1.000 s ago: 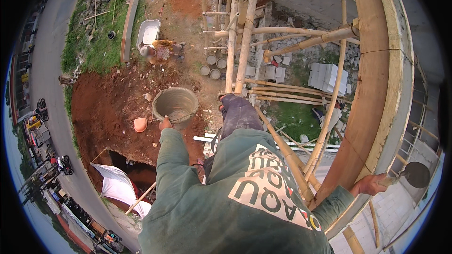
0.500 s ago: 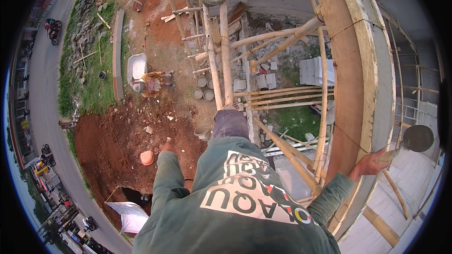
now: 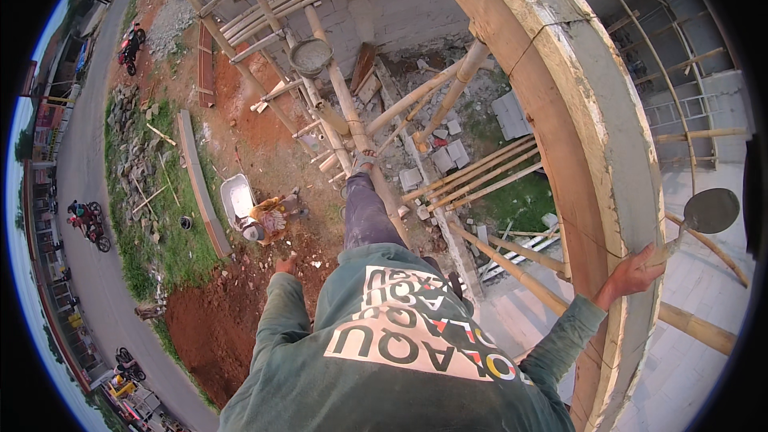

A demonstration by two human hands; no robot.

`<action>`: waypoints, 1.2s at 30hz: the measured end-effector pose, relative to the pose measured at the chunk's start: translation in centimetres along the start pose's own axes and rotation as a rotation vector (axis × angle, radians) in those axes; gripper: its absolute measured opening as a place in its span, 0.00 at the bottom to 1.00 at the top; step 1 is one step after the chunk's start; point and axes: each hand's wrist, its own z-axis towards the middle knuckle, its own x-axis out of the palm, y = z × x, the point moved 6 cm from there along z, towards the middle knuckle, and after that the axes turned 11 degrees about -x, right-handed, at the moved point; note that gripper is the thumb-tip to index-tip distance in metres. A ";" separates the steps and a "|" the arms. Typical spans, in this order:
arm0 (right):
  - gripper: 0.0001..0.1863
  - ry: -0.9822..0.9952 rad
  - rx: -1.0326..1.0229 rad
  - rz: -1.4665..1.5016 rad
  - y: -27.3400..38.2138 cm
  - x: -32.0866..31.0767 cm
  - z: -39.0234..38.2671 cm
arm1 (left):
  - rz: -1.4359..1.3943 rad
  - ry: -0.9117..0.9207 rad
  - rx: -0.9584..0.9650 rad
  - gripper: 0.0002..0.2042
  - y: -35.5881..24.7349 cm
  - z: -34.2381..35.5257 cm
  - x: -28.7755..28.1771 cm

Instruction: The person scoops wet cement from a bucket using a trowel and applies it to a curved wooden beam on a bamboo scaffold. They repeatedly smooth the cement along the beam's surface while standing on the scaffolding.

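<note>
Trowel (image 3: 710,210), round-bladed and grey: its blade sits out past the right edge of the concrete beam, with the handle pointing back toward that beam. Largest of the surroundings is the paved road (image 3: 96,296), far to the left of the beam. A patch of red-brown soil (image 3: 212,332) lies between road and beam. The curving concrete beam (image 3: 632,168) itself runs from the top down along the right, and a brown wooden board (image 3: 552,136) lines its left side. Bamboo poles (image 3: 512,268) slant below and to the left of it. Well apart, on the ground left of the beam, a co-worker (image 3: 270,218) is just beside a white wheelbarrow (image 3: 238,198). A round grey tub (image 3: 310,58) is among the upper poles left of the beam. Of the hands, the right hand (image 3: 630,276) is at the beam, fingers wrapped round the trowel's handle. The left hand (image 3: 286,264), well left of the beam, has nothing visible in it; whether its fingers are spread or curled I cannot tell.
</note>
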 end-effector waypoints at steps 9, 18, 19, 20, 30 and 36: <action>0.25 -0.074 0.094 -0.117 0.1 -0.4 -0.3 | 0.693 -0.066 0.418 0.26 -37.4 -1.5 4.3; 0.26 0.038 0.109 -0.280 -1.0 0.0 -0.1 | 0.689 0.060 0.538 0.32 -59.2 -5.6 6.9; 0.26 0.056 0.124 -0.269 -1.3 0.1 -0.2 | 0.503 0.179 0.435 0.32 -59.4 -5.3 7.0; 0.25 0.065 0.111 -0.296 -1.3 0.1 -0.1 | 0.323 0.289 0.297 0.33 -59.2 -4.9 7.0; 0.24 0.101 0.030 -0.403 3.2 0.4 1.3 | 1.264 -0.528 0.373 0.51 -59.4 0.2 -3.9; 0.23 -0.049 0.092 -0.163 17.5 5.2 5.1 | 0.912 -0.365 0.325 0.34 -54.3 -1.4 -4.9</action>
